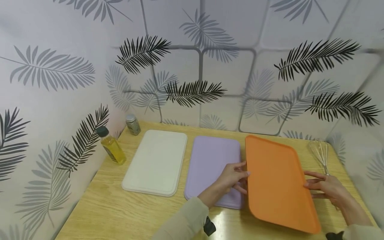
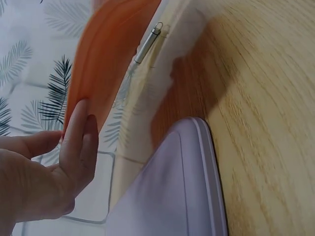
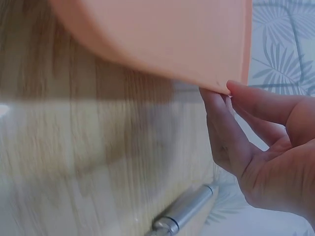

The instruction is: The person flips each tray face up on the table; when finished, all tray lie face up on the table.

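An orange tray (image 1: 276, 180) with rounded corners and a low rim is held tilted above the table's right part. My left hand (image 1: 231, 177) pinches its left edge, thumb on the upper side and fingers beneath, as the left wrist view also shows. At the opposite edge my right hand (image 1: 327, 188) pinches the rim between thumb and fingers. Below and beside my left hand lies a purple tray (image 1: 214, 163), flat on the wood. A whisk (image 1: 321, 155) lies beyond my right hand, its metal handle (image 3: 189, 209) showing in the right wrist view.
A white tray (image 1: 157, 161) lies left of the purple one. An oil bottle (image 1: 112, 148) with a dark cap and a small grey-lidded jar (image 1: 133, 125) stand at the table's left edge. Leaf-patterned walls (image 1: 180, 70) border the wooden table (image 1: 120, 213).
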`<action>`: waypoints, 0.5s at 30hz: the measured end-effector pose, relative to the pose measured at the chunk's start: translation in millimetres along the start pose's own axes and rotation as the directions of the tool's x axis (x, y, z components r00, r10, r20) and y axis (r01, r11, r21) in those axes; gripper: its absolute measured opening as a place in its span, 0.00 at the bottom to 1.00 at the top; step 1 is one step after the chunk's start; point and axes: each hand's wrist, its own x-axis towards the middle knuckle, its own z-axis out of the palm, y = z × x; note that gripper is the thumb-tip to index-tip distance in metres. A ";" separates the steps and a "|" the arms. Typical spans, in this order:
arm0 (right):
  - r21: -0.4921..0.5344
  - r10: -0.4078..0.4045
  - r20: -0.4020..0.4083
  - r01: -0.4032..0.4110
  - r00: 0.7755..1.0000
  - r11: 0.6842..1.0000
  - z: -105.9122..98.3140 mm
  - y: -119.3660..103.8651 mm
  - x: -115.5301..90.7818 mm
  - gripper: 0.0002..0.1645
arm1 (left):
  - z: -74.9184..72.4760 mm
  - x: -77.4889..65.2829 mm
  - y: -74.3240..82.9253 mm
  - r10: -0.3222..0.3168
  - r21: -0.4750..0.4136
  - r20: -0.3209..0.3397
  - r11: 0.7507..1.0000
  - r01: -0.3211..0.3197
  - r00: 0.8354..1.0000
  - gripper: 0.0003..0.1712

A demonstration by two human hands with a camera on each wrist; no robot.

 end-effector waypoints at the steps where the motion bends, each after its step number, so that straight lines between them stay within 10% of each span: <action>1: 0.002 -0.001 0.000 0.001 1.000 1.000 -1.9 -0.4 -0.9 0.25 | 0.7 0.9 -0.1 -0.009 0.007 0.007 1.000 0.009 1.000 0.33; 15: -0.029 0.011 -0.036 -0.012 0.999 1.000 -33.6 3.6 1.7 0.24 | 28.0 30.9 -7.8 -0.058 0.186 -0.055 0.980 0.067 0.997 0.38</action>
